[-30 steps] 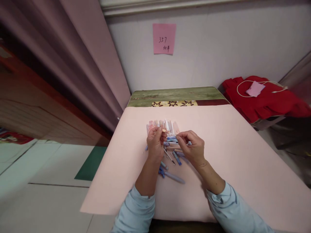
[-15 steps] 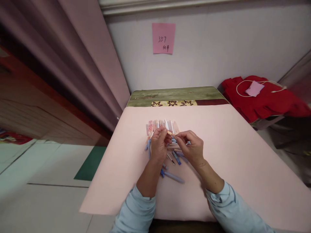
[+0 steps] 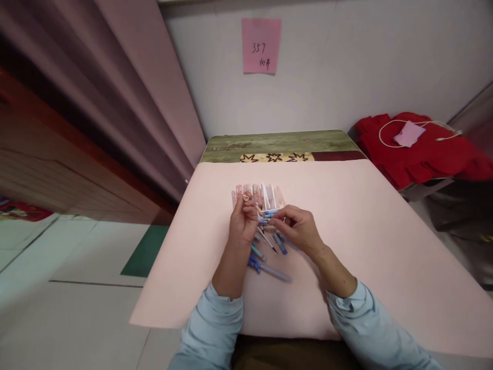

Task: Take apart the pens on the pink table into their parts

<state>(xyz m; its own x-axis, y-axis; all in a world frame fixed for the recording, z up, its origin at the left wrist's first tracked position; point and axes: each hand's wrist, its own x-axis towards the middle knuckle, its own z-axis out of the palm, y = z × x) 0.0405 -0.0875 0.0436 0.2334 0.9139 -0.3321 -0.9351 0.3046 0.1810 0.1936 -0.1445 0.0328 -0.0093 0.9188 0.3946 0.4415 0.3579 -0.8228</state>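
My left hand [image 3: 243, 222] is raised over the left side of a pile of pens, palm turned up. Between its thumb and fingers is a small cream-orange pen cap [image 3: 246, 198], its round open end facing me. My right hand [image 3: 298, 227] is at the right of the pile, thumb and fingertips pinched together near a blue pen [image 3: 271, 211]; what they hold, if anything, I cannot make out. Behind the hands stands a row of pale pink and white pens [image 3: 269, 197]. Loose pens lie nearer me, among them a blue one [image 3: 280, 243] and a greyish one [image 3: 275, 273].
The pens lie on a pale pink sheet [image 3: 358, 257] covering the table. A green patterned table end [image 3: 277, 141] shows beyond it. Red cloth with a white cable [image 3: 431, 154] is at the right. A pink note [image 3: 261, 46] is on the wall, a curtain [image 3: 154, 103] at left.
My hands have moved apart. The left has shifted slightly left and turned, bringing the cap's open end toward me; the right has drawn away from it. The view has tipped slightly down.
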